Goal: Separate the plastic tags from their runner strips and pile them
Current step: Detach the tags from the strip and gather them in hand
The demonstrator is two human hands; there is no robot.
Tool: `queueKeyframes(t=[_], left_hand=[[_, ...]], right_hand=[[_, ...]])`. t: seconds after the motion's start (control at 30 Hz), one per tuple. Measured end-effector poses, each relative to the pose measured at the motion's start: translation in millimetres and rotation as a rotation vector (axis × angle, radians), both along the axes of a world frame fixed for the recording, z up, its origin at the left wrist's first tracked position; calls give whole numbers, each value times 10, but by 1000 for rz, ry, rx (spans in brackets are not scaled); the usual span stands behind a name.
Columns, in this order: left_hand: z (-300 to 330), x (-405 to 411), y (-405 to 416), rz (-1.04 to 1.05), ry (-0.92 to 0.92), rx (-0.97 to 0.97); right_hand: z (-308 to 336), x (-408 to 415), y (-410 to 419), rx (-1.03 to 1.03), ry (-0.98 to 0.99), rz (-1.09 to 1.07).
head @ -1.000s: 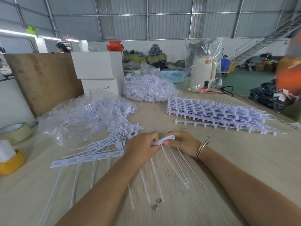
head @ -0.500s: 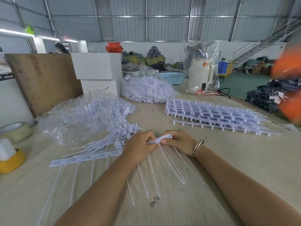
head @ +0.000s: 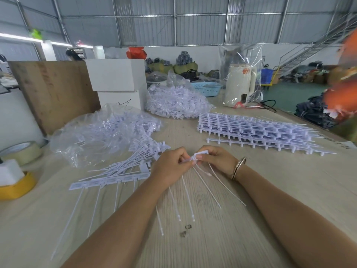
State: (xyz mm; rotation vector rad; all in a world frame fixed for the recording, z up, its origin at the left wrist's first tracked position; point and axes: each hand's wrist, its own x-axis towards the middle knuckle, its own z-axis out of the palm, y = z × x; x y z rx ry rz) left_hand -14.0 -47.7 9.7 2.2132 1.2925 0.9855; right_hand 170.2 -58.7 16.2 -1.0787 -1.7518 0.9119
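My left hand (head: 171, 164) and my right hand (head: 217, 158) pinch together on a short white strip of tags (head: 199, 155) at mid-table; its thin tails (head: 188, 198) fan down toward me. Left of my hands lies a loose pile of separated tags (head: 133, 161), with a flat strip of joined tags (head: 108, 182) in front of it. A stack of whole runner strips (head: 251, 128) lies to the right, beyond my right hand.
A clear bag of tags (head: 100, 132) sits at the left and another heap in plastic (head: 177, 103) further back. Tape rolls (head: 21, 151) and a yellow roll (head: 17, 187) lie at the left edge. White boxes (head: 116, 74), a wooden board (head: 52, 89) and a bagged kettle (head: 239, 86) stand behind.
My hands have drawn closer together on the strip, which now looks bent or folded between the fingers instead of held straight. The piles on the table have not moved.
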Motion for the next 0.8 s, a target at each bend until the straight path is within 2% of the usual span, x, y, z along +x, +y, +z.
queueKeyframes(t=[0.27,0.3,0.37,0.4,0.43,0.53,0.63,0.7,0.8], left_hand=[[-31,60,45,-38,46,46],[-37,56,37,-40,79,67],[-31,22,-12,-45,170,126],[-18,-3,-42,-46,200,147],[5,-26,-67,-38,205,161],[98,-67,-118,8,148,196],[121,-52,-166,7,169,226],[108,-19,-178,-13,154,166],[77,41,-148,-6,117,107]], right_hand=[[-64,87,74,-84,40,-34],[-68,86,77,-84,112,-52],[-48,93,91,-144,416,-165],[-49,107,106,-156,479,-220],[-46,109,118,-140,405,-271],[-42,8,113,-11,-160,-254],[-53,-81,126,68,-462,-208],[-57,-71,109,31,-470,-242],[-28,-78,28,40,-196,-332]])
